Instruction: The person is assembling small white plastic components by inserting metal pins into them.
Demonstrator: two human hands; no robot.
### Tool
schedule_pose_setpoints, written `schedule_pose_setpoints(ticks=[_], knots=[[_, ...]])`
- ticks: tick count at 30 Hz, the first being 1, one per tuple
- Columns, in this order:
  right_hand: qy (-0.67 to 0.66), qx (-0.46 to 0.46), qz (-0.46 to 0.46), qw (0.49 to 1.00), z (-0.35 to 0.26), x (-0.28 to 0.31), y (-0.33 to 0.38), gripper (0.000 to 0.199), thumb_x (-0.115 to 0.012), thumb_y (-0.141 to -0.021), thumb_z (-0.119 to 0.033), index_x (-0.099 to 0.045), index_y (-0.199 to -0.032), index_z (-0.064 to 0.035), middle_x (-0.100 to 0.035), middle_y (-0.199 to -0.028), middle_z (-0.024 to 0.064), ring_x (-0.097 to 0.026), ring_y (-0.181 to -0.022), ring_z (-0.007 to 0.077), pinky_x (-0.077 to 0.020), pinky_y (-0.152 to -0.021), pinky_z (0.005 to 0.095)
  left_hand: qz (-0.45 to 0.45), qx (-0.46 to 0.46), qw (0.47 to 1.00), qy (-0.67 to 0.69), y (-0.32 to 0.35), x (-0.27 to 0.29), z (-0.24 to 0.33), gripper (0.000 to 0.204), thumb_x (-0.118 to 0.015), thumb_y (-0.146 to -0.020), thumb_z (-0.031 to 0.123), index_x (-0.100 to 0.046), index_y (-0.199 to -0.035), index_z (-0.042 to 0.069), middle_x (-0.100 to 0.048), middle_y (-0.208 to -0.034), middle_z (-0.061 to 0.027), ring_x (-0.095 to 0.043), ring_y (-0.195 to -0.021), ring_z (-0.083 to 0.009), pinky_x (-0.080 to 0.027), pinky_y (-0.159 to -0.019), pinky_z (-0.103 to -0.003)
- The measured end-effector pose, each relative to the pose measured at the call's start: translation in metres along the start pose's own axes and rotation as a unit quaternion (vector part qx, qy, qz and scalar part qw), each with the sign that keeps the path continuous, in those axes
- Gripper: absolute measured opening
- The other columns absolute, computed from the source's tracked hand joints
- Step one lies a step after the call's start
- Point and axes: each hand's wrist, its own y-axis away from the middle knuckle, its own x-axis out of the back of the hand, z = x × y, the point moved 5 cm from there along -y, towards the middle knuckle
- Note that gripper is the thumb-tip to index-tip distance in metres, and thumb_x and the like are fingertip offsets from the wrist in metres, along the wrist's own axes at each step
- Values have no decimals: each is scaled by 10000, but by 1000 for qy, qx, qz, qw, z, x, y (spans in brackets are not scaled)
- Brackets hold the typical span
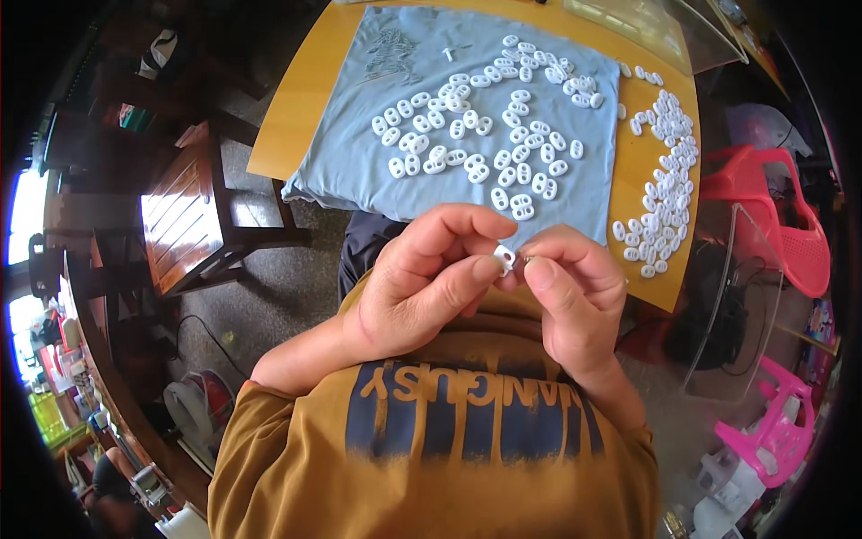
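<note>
Close in front of my chest, my left hand (422, 278) pinches a small white plastic piece with a hole (505, 257) between thumb and forefinger. My right hand (575, 292) meets it there, its thumb and fingertips pressed together beside the piece. A tiny brownish thing shows at those fingertips, too small to name. Beyond my hands, many white oval two-holed pieces (457, 129) lie scattered on a light blue cloth (350, 153). At the cloth's far left is a heap of thin, small greyish parts (391, 54), with a white T-shaped piece (449, 54) near it.
The cloth covers much of a yellow table (287, 117). More white oval pieces (664, 202) are heaped along the table's right side. To the left stands a wooden chair (184, 211); a red plastic chair (777, 216) and a pink plastic chair (777, 427) are at the right.
</note>
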Motion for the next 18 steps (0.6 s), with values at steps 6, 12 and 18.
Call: schedule_pose_setpoints(ticks=[6, 12, 18], knots=[[95, 38, -24, 994, -4, -1, -1, 84, -546, -884, 26, -583, -959, 40, -581, -925, 77, -593, -834, 116, -479, -751, 237, 7, 20, 1000, 15, 2, 5, -5, 252, -506, -936, 67, -509, -1181, 8, -632, -923, -38, -511, -702, -18, -416, -578, -152], [121, 25, -5, 992, -1, 0, 0, 76, -561, -872, 27, -595, -939, 40, -583, -915, 76, -598, -809, 116, -471, -735, 225, 17, 29, 999, 5, 2, 6, -6, 216, -514, -926, 48, -539, -1137, 8, -634, -891, -19, -498, -665, -10, -406, -565, -148], [187, 53, -2, 981, -2, -1, -1, 83, -589, -847, 36, -610, -927, 29, -593, -847, 64, -563, -739, 104, -439, -678, 223, 26, 10, 1000, 2, 2, 9, -8, 207, -525, -918, 42, -541, -1122, 13, -636, -887, -10, -499, -666, -8, -404, -562, -147]])
